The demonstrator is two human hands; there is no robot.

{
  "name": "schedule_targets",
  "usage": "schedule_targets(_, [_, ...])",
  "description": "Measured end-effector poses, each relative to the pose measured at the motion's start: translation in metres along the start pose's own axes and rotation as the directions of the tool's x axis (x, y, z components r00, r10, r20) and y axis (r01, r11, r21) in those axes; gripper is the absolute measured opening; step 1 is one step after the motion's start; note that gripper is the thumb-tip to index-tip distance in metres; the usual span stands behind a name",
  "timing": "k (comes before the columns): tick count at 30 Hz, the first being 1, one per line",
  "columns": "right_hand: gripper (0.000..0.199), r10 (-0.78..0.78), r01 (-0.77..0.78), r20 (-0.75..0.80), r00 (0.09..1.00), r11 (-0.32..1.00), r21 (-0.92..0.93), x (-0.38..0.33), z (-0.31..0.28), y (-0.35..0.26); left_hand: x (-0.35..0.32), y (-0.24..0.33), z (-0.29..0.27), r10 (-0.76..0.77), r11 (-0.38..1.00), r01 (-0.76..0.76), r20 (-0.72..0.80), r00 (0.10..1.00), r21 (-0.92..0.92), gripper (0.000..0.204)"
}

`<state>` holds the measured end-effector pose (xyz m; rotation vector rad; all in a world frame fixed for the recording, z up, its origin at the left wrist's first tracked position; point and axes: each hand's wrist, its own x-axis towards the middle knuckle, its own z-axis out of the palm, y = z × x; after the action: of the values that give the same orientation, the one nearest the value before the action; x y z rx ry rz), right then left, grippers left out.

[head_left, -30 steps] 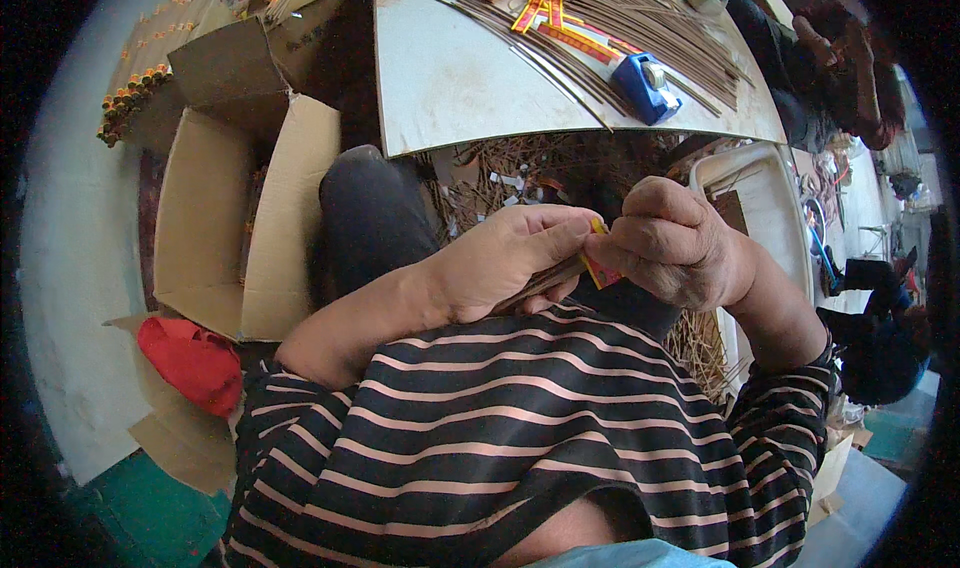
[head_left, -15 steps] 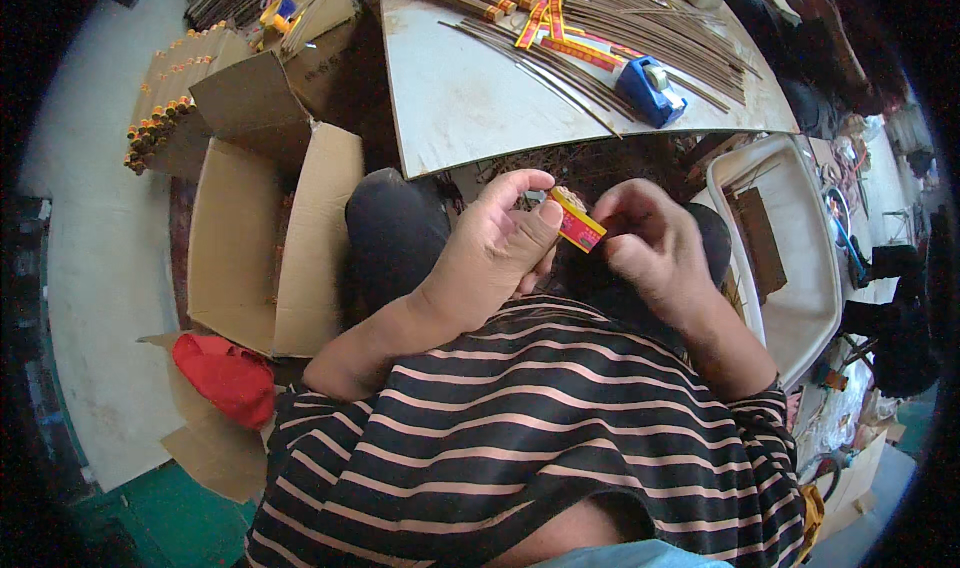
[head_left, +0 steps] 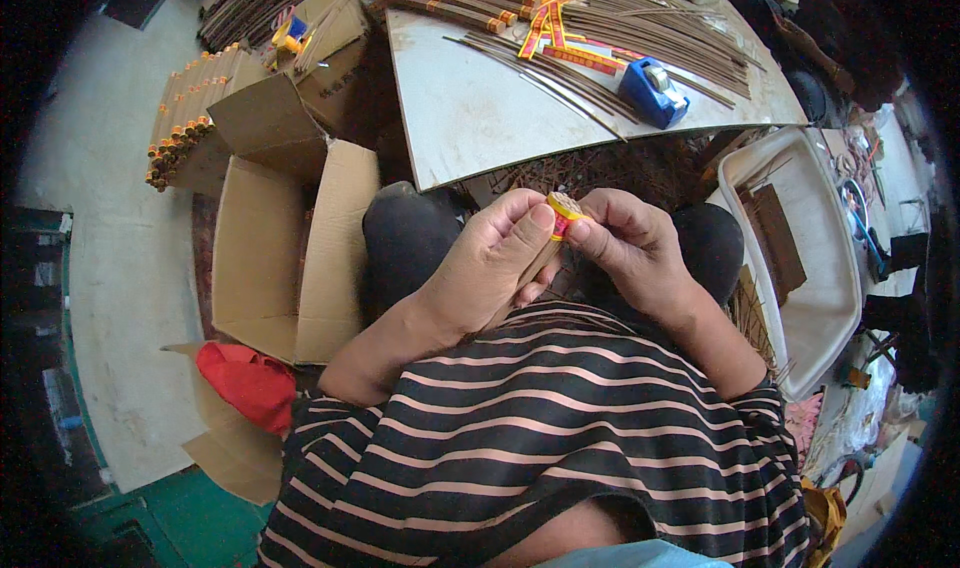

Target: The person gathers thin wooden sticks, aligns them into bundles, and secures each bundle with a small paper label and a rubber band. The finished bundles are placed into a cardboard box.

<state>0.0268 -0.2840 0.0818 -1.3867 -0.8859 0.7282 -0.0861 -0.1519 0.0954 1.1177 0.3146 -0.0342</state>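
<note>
My left hand (head_left: 478,260) is closed around a bundle of thin brown incense sticks (head_left: 566,201), held above my lap with one end up. A red and yellow paper band (head_left: 562,225) curves about that upper end. My left thumb presses on the band from one side. From the other side my right hand (head_left: 637,244) pinches the band, its thumb and fingers against the bundle. The lower part of the bundle is mostly hidden by my left hand.
On the white table (head_left: 450,98) ahead lie loose incense sticks (head_left: 670,43), banded bundles (head_left: 455,3), paper strips (head_left: 580,60) and a blue tape dispenser (head_left: 653,93). An open cardboard box (head_left: 255,258) stands left, a white tub (head_left: 835,303) right. More bundles (head_left: 190,118) are stacked far left.
My right hand has moved left onto the bundle and now grips the band. The band's loose end, which stuck out before, is now folded round the bundle.
</note>
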Motion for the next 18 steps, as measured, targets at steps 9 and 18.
schedule_targets(9, [0.020, 0.003, -0.005, 0.018, 1.000, 0.994, 0.106, 0.004, -0.009, 0.017, 0.007, -0.004, -0.009, -0.042, 0.993, 0.060, 0.171, 0.984, -0.102, 0.034])
schedule_targets(18, [0.028, -0.290, 0.290, 0.026, 0.957, 0.942, -0.166, 0.012, -0.016, 0.010, 0.016, -0.004, -0.012, -0.100, 0.960, 0.174, 0.313, 0.944, -0.218, 0.039])
